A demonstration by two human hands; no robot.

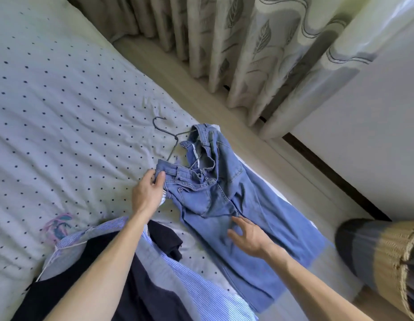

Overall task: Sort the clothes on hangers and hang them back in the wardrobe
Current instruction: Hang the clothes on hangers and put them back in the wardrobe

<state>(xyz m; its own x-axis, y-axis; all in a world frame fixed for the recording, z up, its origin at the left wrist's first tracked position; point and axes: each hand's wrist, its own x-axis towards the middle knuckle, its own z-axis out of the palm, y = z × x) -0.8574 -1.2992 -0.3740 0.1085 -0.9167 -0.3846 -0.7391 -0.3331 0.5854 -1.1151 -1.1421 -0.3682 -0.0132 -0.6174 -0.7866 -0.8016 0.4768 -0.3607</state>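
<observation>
Light blue jeans [226, 205] lie on the bed near its right edge, legs trailing toward me. A grey wire hanger [165, 133] is threaded into the waistband, its hook lying on the sheet above. My left hand [149, 192] pinches the left end of the waistband. My right hand [250, 235] hovers open over the upper leg of the jeans, fingers spread. A blue-and-white striped shirt [185, 281] and a dark navy garment [108, 274] lie under my left forearm.
The bed has a pale sheet with dark dots [62, 100]. Patterned curtains [259, 54] hang along the far side, past a light floor strip. A white wall or cabinet panel [375, 135] stands on the right. A woven striped basket [386, 258] sits at the lower right.
</observation>
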